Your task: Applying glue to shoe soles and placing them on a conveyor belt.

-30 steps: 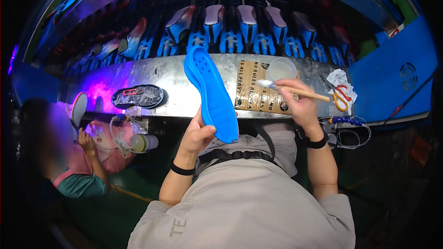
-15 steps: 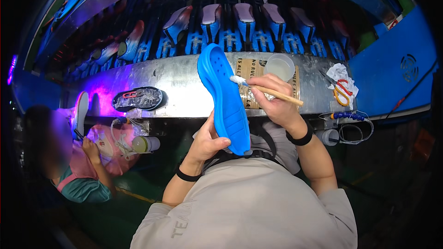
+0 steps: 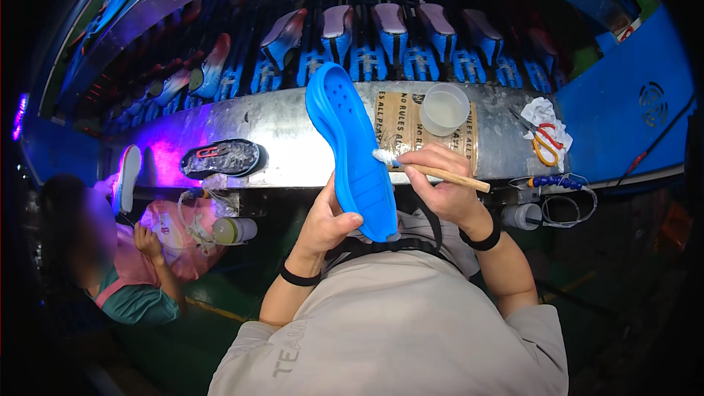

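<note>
A bright blue shoe sole [image 3: 350, 148] is held up in front of me, its hollow inner side showing, with small holes at the far end. My left hand [image 3: 328, 226] grips its near part from the left, thumb along the edge. Between the fingers of my right hand [image 3: 445, 185] is a brush [image 3: 456, 177] with a wooden handle. Its white bristle tip meets the sole's right rim about midway along. Beyond my right hand, a translucent cup [image 3: 445, 108] with cloudy liquid stands on a taped cardboard sheet [image 3: 393, 112].
Scissors [image 3: 546, 148] lie on crumpled white paper [image 3: 541, 114] at the right of the metal bench [image 3: 292, 121]. A dark shoe-shaped piece [image 3: 220, 158] rests at the left. Behind are racked shoes [image 3: 390, 22]. A co-worker [image 3: 139, 279] sits at the left, holding a sole [image 3: 127, 176].
The brush has slid along the sole's right rim toward me. The sole's far end has shifted slightly left. Both hands keep their hold.
</note>
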`<action>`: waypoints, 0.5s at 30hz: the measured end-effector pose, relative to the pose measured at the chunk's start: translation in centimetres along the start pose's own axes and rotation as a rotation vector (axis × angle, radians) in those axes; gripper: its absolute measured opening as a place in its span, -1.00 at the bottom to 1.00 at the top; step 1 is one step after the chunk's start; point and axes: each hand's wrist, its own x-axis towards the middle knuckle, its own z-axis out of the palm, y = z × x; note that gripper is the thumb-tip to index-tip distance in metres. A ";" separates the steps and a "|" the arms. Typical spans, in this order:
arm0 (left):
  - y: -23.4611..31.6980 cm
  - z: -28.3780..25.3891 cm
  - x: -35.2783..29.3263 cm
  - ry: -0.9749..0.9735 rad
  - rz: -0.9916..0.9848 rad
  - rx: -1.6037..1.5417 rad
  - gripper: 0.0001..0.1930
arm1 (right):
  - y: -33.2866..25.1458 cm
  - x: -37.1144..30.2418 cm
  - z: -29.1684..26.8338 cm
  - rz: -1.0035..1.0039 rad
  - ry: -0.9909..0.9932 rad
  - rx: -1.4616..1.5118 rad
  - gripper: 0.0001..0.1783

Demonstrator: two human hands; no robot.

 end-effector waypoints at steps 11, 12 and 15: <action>1.1 -1.0 -0.1 0.068 0.063 0.037 0.13 | -1.7 -1.2 -0.1 0.061 -0.043 0.122 -0.88; 1.2 -0.8 -0.1 0.066 0.061 0.036 0.13 | -1.8 -1.3 0.0 0.051 -0.037 0.126 -0.88; 1.5 -0.6 0.0 0.094 0.074 0.033 0.13 | -2.2 -1.5 -0.3 0.047 -0.062 0.127 -0.88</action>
